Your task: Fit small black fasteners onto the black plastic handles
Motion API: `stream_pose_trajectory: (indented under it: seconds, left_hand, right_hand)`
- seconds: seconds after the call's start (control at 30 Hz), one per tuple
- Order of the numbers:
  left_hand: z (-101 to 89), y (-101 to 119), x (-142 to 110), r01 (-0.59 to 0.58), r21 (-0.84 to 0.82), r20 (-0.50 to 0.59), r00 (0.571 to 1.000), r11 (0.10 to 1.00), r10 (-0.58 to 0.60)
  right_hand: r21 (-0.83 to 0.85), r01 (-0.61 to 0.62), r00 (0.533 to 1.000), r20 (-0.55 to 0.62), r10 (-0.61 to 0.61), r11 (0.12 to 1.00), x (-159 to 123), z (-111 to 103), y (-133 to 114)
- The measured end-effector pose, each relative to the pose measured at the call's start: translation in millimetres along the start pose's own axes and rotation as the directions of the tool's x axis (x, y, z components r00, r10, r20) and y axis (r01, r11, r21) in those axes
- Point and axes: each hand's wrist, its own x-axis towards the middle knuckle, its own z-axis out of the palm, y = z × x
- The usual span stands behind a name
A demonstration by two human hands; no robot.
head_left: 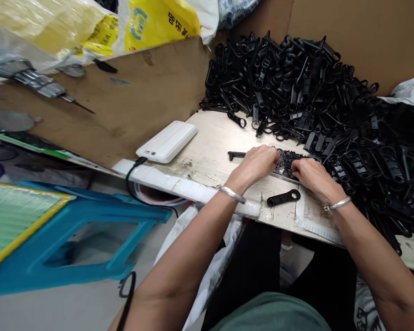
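A shallow clear tray (287, 177) filled with small black pieces (290, 158) lies on the work surface between my hands. My left hand (262, 161) is at its left end, fingers curled down at the small pieces. Over the right end, my right hand (312, 174) has its fingertips pinched together among them. Whatever either hand holds is too small or hidden to make out. A black plastic arm-shaped part (236, 155) pokes out left of my left hand, partly covered by it. Nearer to me lies another black part (283, 197) with a round hole at one end.
A large heap of black plastic parts (279, 87) fills the back and right. A white power bank (167, 141) with a black cable sits on the left. A cardboard wall (152, 92), with an electric screwdriver (37, 82) behind, borders that side. A blue stool (89, 239) stands below.
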Motion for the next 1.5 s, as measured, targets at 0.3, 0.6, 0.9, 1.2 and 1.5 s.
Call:
stream_pose_trajectory:
  seconds: [0.3, 0.6, 0.9, 1.2, 1.5]
  left_hand:
    - [11.0, 6.6, 34.2, -0.094, 0.200, 0.164, 0.984, 0.975, 0.061]
    - [10.2, 9.5, 24.8, -0.144, 0.222, 0.179, 0.978, 0.964, 0.105]
    - [8.7, 4.5, 19.9, -0.112, 0.103, 0.113, 0.988, 0.988, 0.101]
    - [11.5, -12.1, 15.9, -0.028, -0.336, -0.026, 0.999, 0.941, 0.021]
    - [23.1, -11.9, 2.8, -0.021, -0.691, -0.154, 0.981, 0.722, -0.118]
  right_hand:
    - [0.214, -0.019, 0.992, -0.119, 0.046, 0.977, -7.7, -0.5, 12.3]
    - [0.863, -0.029, 0.962, -0.113, 0.249, 0.505, -29.3, 0.9, 12.5]
    - [0.999, -0.009, 0.965, 0.017, 0.263, -0.031, -41.0, 3.1, 7.3]
    - [0.957, -0.017, 0.950, 0.106, 0.294, -0.288, -47.4, 10.5, 2.2]
    - [0.975, 0.050, 0.944, 0.025, 0.328, -0.216, -54.3, 11.9, -8.5]
